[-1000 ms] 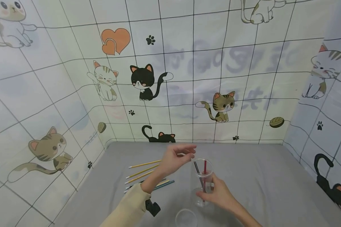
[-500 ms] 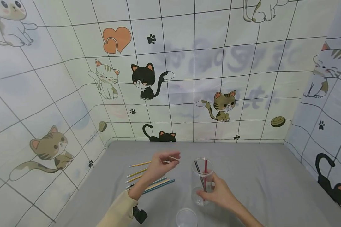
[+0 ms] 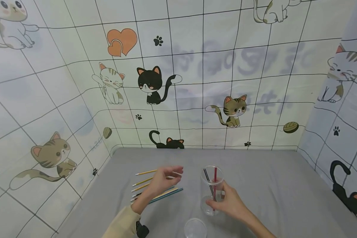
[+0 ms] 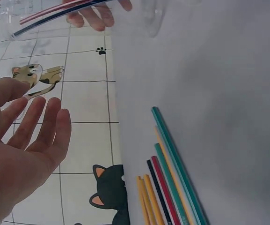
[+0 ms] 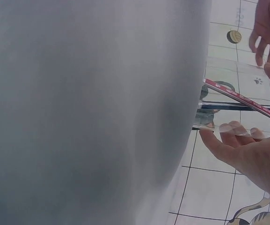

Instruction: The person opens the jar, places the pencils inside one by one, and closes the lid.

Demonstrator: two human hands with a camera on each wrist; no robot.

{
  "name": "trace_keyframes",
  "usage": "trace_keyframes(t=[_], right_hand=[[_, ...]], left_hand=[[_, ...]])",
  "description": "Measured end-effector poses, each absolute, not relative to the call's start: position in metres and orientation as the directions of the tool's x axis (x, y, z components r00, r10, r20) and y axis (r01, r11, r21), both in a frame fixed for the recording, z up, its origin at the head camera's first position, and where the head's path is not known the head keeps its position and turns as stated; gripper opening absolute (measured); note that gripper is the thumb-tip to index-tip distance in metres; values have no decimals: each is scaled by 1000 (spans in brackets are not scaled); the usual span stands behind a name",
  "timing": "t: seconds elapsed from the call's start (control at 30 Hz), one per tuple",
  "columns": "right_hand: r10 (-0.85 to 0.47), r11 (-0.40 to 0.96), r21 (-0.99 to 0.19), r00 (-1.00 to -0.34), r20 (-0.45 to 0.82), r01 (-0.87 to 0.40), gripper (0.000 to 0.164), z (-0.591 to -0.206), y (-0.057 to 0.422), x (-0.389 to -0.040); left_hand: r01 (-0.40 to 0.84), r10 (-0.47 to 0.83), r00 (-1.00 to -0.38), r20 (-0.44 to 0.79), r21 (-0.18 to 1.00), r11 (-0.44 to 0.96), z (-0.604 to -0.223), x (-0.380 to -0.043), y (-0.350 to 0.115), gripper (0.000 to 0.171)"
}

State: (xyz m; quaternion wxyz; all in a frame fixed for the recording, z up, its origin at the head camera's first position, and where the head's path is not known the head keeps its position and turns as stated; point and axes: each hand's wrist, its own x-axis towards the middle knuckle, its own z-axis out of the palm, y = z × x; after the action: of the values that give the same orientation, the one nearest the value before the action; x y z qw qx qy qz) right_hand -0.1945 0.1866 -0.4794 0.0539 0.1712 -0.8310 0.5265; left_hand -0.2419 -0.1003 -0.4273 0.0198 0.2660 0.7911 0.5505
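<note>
A clear plastic cup [image 3: 206,191] stands upright on the grey table, and my right hand [image 3: 230,201] grips its lower side with curled fingers. Inside it lean a red pencil [image 3: 215,175] and a dark pencil [image 3: 207,176]; the right wrist view shows the red pencil [image 5: 240,97] through the clear wall. My left hand [image 3: 163,181] is above the loose pencils, left of the cup, its fingers relaxed and holding nothing. In the left wrist view, several pencils [image 4: 172,164] in yellow, black, red and green lie side by side, apart from the left hand [image 4: 27,136].
A round clear lid [image 3: 195,228] lies near the front of the grey table [image 3: 256,178]. Behind the table hangs a white gridded cloth [image 3: 193,82] printed with cats, and it continues along both sides.
My left hand has drawn back from beside the cup's rim, leftward and down to over the loose pencils. The right hand keeps its grip on the cup, which stays in place.
</note>
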Motion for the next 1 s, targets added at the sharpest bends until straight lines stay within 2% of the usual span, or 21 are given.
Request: trace_keyframes(t=[0.3,0.47,0.77,1.0], right_hand=[[-242,353,-855,-920,309,-380,68,-481,188,-194],[-234,364,-859,-928,290,-360,69,-479,188,-194],[-230,385,-861,-938,258,-331,71,-478,187,-194],[-212,411,-857,-947,242,-311,69,-480,186,-194]], left_hand=[[408,455,-852,260,874,265,-454,-244,-103,36],[415,461,-845,273,877,243,-467,-248,-102,35],[409,449,-861,238,848,336,-480,-251,-97,34],[390,454,-864,220,861,327,-489,-256,-100,36]])
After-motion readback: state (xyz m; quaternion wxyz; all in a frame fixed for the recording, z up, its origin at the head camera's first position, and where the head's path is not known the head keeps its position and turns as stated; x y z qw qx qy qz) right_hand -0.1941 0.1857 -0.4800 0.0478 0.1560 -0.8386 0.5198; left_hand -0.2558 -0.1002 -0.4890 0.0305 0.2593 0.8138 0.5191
